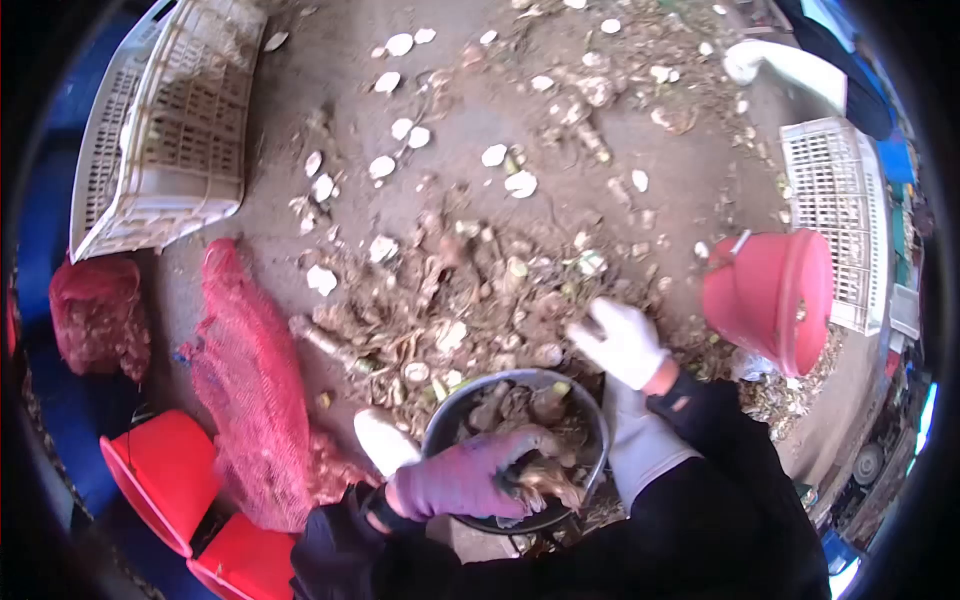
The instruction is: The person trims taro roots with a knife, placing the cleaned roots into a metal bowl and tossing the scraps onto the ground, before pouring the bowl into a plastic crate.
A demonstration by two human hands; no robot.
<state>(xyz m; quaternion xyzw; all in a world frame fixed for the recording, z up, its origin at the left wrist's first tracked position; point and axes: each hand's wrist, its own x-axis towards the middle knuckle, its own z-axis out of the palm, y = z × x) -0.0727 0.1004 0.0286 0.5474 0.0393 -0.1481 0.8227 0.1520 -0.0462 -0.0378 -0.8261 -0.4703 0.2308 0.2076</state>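
My left hand [475,472], in a purple-grey glove, reaches into a dark round basin [434,440] at the bottom centre. Its fingers are curled round a brown, leafy clump of plant matter [548,482]. More dull brown and grey pieces [515,405] lie in the basin. To the right of the rim is my right hand [620,342], in a white glove, over the littered ground. Its fingers are spread, with nothing seen between them. Below the hands, a white shoe [386,442] shows beside the basin's left side.
Peelings and scraps [450,300] cover the ground ahead, with several white pieces. At left are white crates [190,130], a pink mesh sack [255,390] and red buckets [165,475]. A pink bucket [755,290] and white crate [835,215] stand right, below another person's white boot [790,72].
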